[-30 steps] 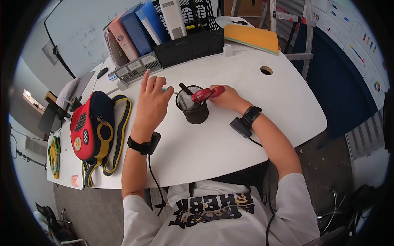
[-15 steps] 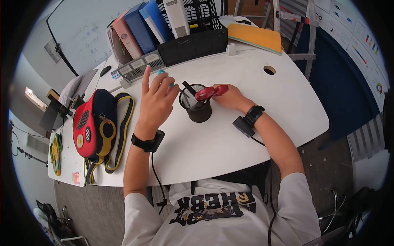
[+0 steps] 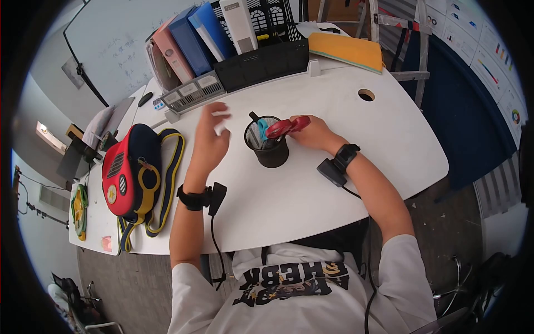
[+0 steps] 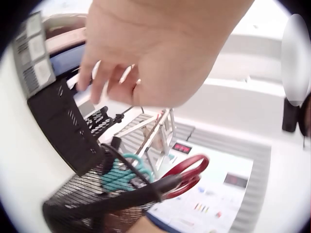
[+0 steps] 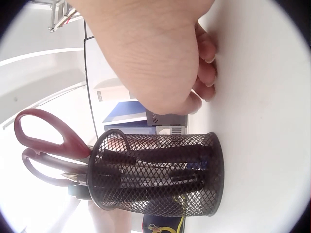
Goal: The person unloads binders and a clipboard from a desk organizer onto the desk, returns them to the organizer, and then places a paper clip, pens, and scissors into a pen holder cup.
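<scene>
A black mesh pen cup stands upright on the white table between the hands. Inside it are red-handled scissors, teal-handled scissors and a dark pen-like stick. My left hand, somewhat blurred, is raised to the left of the cup, its fingers loosely bent and holding nothing. Close on the cup's right side, my right hand rests low at the tabletop with fingers loosely curled. The right wrist view shows a gap between that hand and the mesh wall, with nothing in its grasp.
A red and navy backpack lies at the left, its strap spread beside it. Upright binders and a black organizer line the back edge. A yellow folder lies back right, near a round table hole.
My left hand held the teal-handled scissors over the cup; it has let go of them and drawn away left. The scissors now sit down in the cup. My right hand stays in place.
</scene>
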Motion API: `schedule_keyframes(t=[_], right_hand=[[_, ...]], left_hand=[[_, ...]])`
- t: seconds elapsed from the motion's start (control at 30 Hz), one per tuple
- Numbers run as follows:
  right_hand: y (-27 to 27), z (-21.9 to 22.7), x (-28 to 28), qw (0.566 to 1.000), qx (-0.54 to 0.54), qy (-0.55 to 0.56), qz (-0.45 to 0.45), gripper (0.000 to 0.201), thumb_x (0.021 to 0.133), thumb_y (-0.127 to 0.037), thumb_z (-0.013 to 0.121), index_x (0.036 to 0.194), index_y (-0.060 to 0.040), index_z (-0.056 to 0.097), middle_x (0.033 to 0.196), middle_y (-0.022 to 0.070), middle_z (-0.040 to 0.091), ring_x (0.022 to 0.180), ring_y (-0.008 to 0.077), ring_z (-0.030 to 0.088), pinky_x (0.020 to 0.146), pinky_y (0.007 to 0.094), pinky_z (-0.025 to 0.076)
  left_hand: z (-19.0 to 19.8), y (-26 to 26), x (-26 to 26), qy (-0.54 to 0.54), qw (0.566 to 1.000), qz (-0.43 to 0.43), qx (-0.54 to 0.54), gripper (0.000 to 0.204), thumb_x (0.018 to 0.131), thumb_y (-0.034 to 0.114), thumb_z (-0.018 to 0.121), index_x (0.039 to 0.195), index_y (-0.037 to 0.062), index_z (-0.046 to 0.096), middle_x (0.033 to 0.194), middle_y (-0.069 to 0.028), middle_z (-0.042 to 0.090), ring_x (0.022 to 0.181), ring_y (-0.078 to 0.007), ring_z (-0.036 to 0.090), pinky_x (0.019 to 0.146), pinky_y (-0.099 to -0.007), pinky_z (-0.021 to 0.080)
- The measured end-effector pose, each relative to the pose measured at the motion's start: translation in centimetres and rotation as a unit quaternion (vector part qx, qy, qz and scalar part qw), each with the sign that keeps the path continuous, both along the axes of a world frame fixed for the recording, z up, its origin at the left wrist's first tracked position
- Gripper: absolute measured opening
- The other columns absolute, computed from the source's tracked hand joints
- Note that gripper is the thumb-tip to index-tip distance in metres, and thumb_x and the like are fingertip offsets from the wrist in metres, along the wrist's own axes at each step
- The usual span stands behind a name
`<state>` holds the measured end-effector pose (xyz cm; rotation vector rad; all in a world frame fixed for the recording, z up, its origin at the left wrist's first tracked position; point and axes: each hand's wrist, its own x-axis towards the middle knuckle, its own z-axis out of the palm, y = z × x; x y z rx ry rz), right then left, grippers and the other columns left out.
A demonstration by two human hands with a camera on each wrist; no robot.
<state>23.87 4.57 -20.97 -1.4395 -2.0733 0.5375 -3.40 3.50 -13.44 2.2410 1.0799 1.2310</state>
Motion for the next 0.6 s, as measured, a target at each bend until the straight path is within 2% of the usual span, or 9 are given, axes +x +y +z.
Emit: schedule_keyframes(t=[0.03, 0.07, 0.1, 0.17, 0.3, 0.33, 0.47, 0.57, 0.6], right_hand=[[0.0, 0.0, 0.0, 1.000, 0.002, 0.002, 0.004, 0.018, 0.087, -0.025, 0.057, 0.095, -0.0115, 0.066, 0.090, 0.0130, 0.068, 0.087, 0.0329, 0.064, 0.074, 0.0421, 0.050], [0.0, 0.1, 0.0, 1.000, 0.003, 0.003, 0.007, 0.018, 0.087, -0.025, 0.057, 0.095, -0.0115, 0.066, 0.090, 0.0130, 0.068, 0.087, 0.0329, 0.064, 0.074, 0.0421, 0.050], [0.0, 0.0, 0.0, 1.000, 0.004, -0.001, 0.002, 0.018, 0.087, -0.025, 0.058, 0.095, -0.0117, 0.066, 0.090, 0.0130, 0.068, 0.087, 0.0327, 0.064, 0.074, 0.0420, 0.050], [0.0, 0.1, -0.2, 1.000, 0.007, -0.001, 0.000, 0.018, 0.087, -0.025, 0.058, 0.095, -0.0119, 0.066, 0.090, 0.0129, 0.068, 0.086, 0.0326, 0.064, 0.074, 0.0419, 0.050], [-0.4, 0.0, -0.2, 0.999, -0.003, 0.041, 0.002, 0.017, 0.086, -0.026, 0.059, 0.094, -0.0124, 0.067, 0.089, 0.0123, 0.068, 0.085, 0.0332, 0.064, 0.075, 0.0405, 0.050], [-0.3, -0.2, -0.3, 0.999, 0.006, 0.041, -0.010, 0.017, 0.086, -0.025, 0.059, 0.094, -0.0116, 0.067, 0.089, 0.0116, 0.069, 0.085, 0.0323, 0.064, 0.075, 0.0400, 0.050], [-0.2, 0.2, -0.1, 0.999, -0.032, 0.015, -0.012, 0.018, 0.087, -0.024, 0.058, 0.092, -0.0089, 0.066, 0.086, 0.0083, 0.069, 0.081, 0.0270, 0.065, 0.072, 0.0375, 0.051], [-0.1, -0.1, 0.0, 0.999, -0.029, 0.035, -0.001, 0.018, 0.087, -0.023, 0.058, 0.090, -0.0077, 0.065, 0.083, 0.0059, 0.069, 0.078, 0.0226, 0.065, 0.071, 0.0356, 0.051], [-0.1, -0.3, 0.0, 0.999, -0.017, 0.050, 0.001, 0.017, 0.087, -0.022, 0.061, 0.090, -0.0053, 0.065, 0.077, 0.0049, 0.066, 0.070, 0.0169, 0.061, 0.067, 0.0302, 0.048]], left_hand=[[-0.6, 0.5, -0.4, -0.047, 0.978, -0.091, -0.184, 0.062, 0.074, -0.015, 0.056, 0.131, 0.0043, 0.042, 0.128, -0.0140, 0.048, 0.119, -0.0304, 0.052, 0.101, -0.0423, 0.043], [-1.1, 0.6, -0.9, 0.012, 0.949, -0.144, -0.281, 0.088, 0.073, -0.012, 0.065, 0.146, 0.0090, 0.021, 0.141, -0.0145, 0.037, 0.128, -0.0283, 0.044, 0.106, -0.0415, 0.038], [-1.1, 0.2, -0.7, 0.056, 0.931, -0.193, -0.306, 0.101, 0.071, -0.006, 0.074, 0.149, 0.0088, 0.013, 0.144, -0.0163, 0.033, 0.134, -0.0293, 0.038, 0.110, -0.0422, 0.033], [-2.9, -0.4, 1.0, 0.097, 0.954, -0.189, -0.213, 0.104, 0.069, 0.005, 0.082, 0.147, 0.0013, 0.013, 0.141, -0.0189, 0.036, 0.134, -0.0289, 0.038, 0.111, -0.0409, 0.031], [-4.1, -1.2, 4.6, -0.025, 0.966, -0.092, -0.239, 0.093, 0.072, 0.012, 0.082, 0.141, -0.0011, 0.021, 0.133, -0.0196, 0.046, 0.129, -0.0285, 0.043, 0.110, -0.0396, 0.032], [-4.9, -0.6, 4.7, -0.027, 0.974, -0.085, -0.207, 0.087, 0.071, 0.014, 0.083, 0.137, -0.0030, 0.027, 0.130, -0.0191, 0.049, 0.125, -0.0273, 0.047, 0.108, -0.0390, 0.034], [-6.0, 2.5, 2.8, -0.003, 0.994, -0.017, -0.103, 0.085, 0.068, 0.022, 0.086, 0.131, -0.0067, 0.037, 0.119, -0.0214, 0.058, 0.114, -0.0292, 0.056, 0.099, -0.0363, 0.043], [-7.1, 5.9, -0.3, -0.059, 0.991, 0.038, -0.111, 0.084, 0.070, 0.022, 0.085, 0.132, -0.0069, 0.037, 0.120, -0.0192, 0.056, 0.116, -0.0276, 0.054, 0.099, -0.0368, 0.043], [-7.3, 7.0, -1.4, -0.083, 0.986, 0.050, -0.136, 0.085, 0.072, 0.022, 0.083, 0.135, -0.0073, 0.034, 0.124, -0.0194, 0.053, 0.119, -0.0285, 0.051, 0.100, -0.0373, 0.042]])
